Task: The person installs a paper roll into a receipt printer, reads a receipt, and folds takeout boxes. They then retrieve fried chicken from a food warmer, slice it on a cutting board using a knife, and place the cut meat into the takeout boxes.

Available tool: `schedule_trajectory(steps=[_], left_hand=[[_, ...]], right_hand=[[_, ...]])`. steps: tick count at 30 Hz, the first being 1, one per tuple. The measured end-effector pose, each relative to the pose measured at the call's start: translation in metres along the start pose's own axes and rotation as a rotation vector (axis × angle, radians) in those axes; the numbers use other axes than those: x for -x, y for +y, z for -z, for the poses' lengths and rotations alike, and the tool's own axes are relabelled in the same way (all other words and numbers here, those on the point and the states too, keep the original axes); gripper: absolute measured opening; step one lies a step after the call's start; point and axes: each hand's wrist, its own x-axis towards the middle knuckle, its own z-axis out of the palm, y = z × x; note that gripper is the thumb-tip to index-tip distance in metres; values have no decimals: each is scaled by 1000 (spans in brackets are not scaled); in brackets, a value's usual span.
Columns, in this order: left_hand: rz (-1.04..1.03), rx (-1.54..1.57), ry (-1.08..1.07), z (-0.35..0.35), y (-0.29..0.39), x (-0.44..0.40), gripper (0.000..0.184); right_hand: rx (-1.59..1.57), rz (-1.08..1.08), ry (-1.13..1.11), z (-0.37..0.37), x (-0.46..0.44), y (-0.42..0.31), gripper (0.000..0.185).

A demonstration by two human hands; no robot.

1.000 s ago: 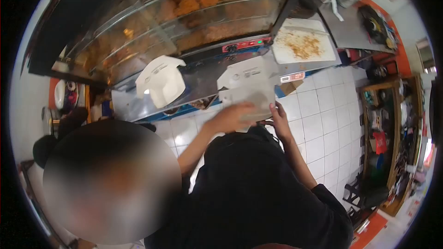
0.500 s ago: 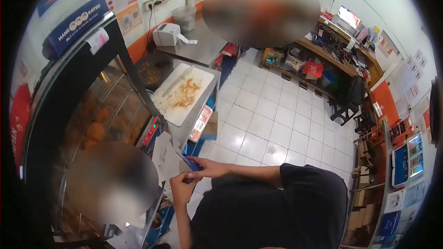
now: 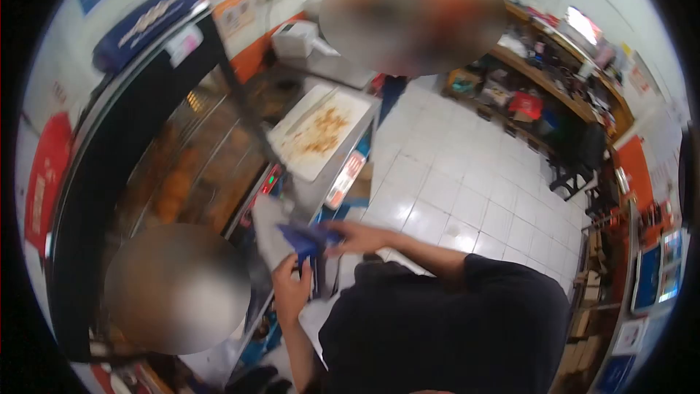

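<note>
Blue card [image 3: 297,241], qty 1: L hand [image 3: 292,293] pinches near edge, R hand [image 3: 356,238] grips opp. side.

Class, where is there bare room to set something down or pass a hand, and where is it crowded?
Bare: the tiled floor between the white board and the wooden shelves. Crowded: around the left hand and right hand, with the blue item and pale carton. Crumbs spread over the board's middle.

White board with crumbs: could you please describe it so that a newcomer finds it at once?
Find the large black-framed cabinet on the left. Just to its right lies a flat, rectangular white board. Scattered brown crumbs set it apart from the boxy white machine behind it.
</note>
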Motion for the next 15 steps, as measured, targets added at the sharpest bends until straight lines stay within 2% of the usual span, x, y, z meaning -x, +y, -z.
schedule_trajectory(steps=[1, 2, 3, 4, 6, 7, 10, 14, 15], left_hand=[[59, 131, 40, 7, 7, 3, 10], [104, 268, 87, 16, 16, 3, 12], [139, 405, 138, 25, 22, 10, 14], [129, 434, 163, 35, 23, 22, 19], [88, 504, 215, 50, 26, 38, 29], [26, 484, 246, 56, 24, 48, 41], [127, 437, 52, 66, 19, 78, 43], [99, 320, 211, 52, 20, 103, 34], [93, 297, 272, 48, 25, 106, 26]], right_hand=[[-77, 13, -13, 18, 3, 10, 77], [26, 4, 40, 39, 10, 26, 71], [-228, -67, 54, 61, 22, 23, 66], [-172, -137, 125, 85, 32, 11, 69], [-307, -241, 276, 128, 55, 23, 59], [-296, -208, 392, 145, 63, 25, 50], [-369, -138, 696, 177, 65, 45, 54], [-513, -139, 914, 206, 30, 92, 50], [-546, -146, 958, 210, 15, 105, 48]])
